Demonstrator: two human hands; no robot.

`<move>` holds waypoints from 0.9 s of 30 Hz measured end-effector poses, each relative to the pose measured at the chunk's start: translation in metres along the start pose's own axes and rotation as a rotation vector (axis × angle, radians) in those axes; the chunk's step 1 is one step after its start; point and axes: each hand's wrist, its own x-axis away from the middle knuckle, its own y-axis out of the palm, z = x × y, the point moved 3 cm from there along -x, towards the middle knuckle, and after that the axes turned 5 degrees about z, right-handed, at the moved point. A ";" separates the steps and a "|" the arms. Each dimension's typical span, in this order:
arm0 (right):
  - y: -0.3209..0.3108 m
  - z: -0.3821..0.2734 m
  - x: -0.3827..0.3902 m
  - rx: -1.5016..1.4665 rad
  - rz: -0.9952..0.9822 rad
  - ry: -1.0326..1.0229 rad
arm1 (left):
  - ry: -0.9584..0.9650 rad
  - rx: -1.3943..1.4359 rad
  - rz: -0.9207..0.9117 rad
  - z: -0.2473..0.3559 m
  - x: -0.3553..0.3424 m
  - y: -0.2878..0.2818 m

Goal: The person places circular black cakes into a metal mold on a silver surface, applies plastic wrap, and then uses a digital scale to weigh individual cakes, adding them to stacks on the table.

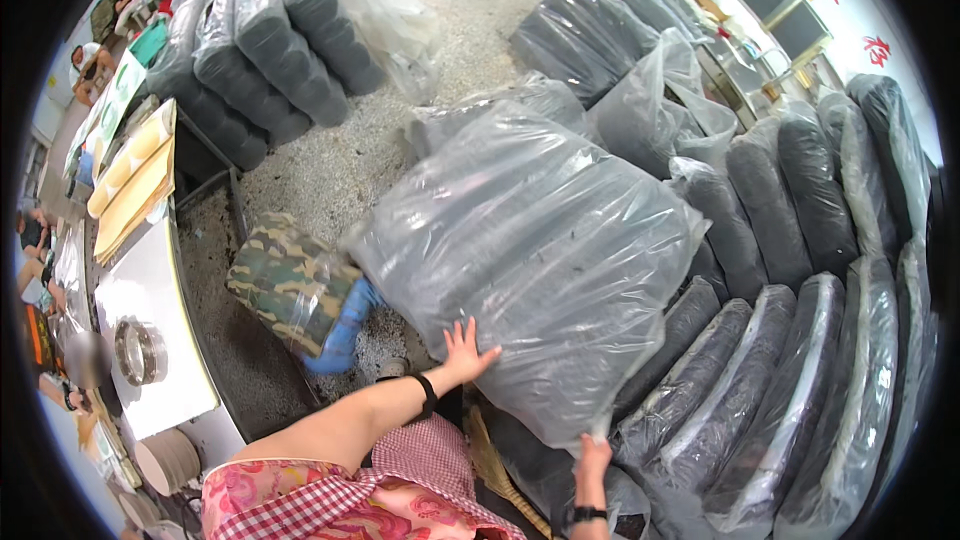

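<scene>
A large clear plastic bag (530, 240) full of grey padded bundles lies tilted across the middle of the view. My left hand (464, 355) presses on its lower left surface with fingers spread. My right hand (592, 455) grips a gathered corner of the plastic at the bottom. Just left of the bag is a camouflage-covered cushion or seat (280, 275) with blue cloth (345, 325) at its edge. Several wrapped dark bundles (765, 390) are lined up beside the bag on the right.
More wrapped stacks (260, 30) stand at the back left and back right (570, 25). A white worktable (150, 290) with a metal ring, round discs and tan sheets runs along the left, with other people (88, 70) beyond. Speckled floor (450, 10) shows between the stacks.
</scene>
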 end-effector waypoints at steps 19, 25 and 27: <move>-0.160 -0.023 0.156 -0.098 -0.015 -0.189 | -0.520 0.370 -0.779 0.040 0.178 0.030; -0.226 0.050 0.178 -0.061 -0.034 -0.029 | -0.381 0.419 -0.811 0.024 0.254 0.079; -0.219 0.077 0.164 0.017 -0.110 -0.025 | -0.229 0.412 -0.510 0.010 0.244 0.076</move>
